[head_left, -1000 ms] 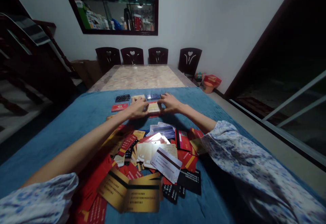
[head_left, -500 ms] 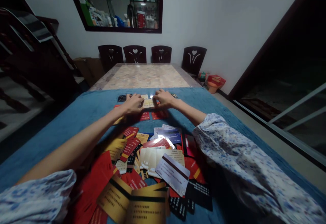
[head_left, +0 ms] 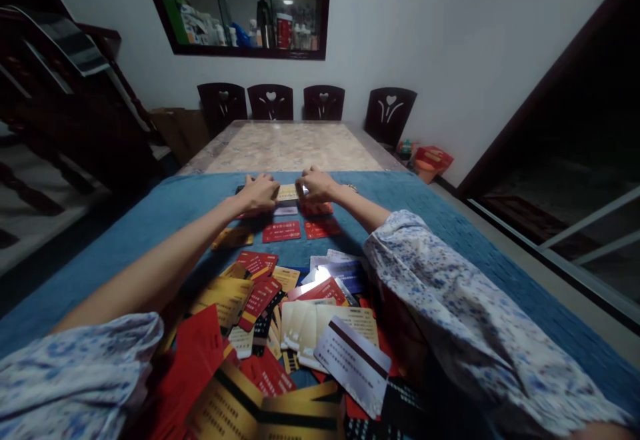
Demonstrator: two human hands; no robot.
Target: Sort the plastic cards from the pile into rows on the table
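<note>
My left hand and my right hand reach to the far part of the blue cloth. Between them is a pale gold card, its two ends at my curled, closed fingers. A whitish card lies just below it, partly covered. Nearer to me are a red card, another red card and a gold card, laid out in a row. Dark cards behind my left fingers are mostly hidden.
A loose heap of red, gold, black and white cards, with a silvery card on top, spreads between my forearms. Blue cloth covers the near table; bare stone-patterned tabletop lies beyond. Several dark chairs stand at the far end.
Both hands have shifted slightly farther away with the pale gold card between them. The whitish card and more of the row's cards now show beneath. The view has tilted a little.
</note>
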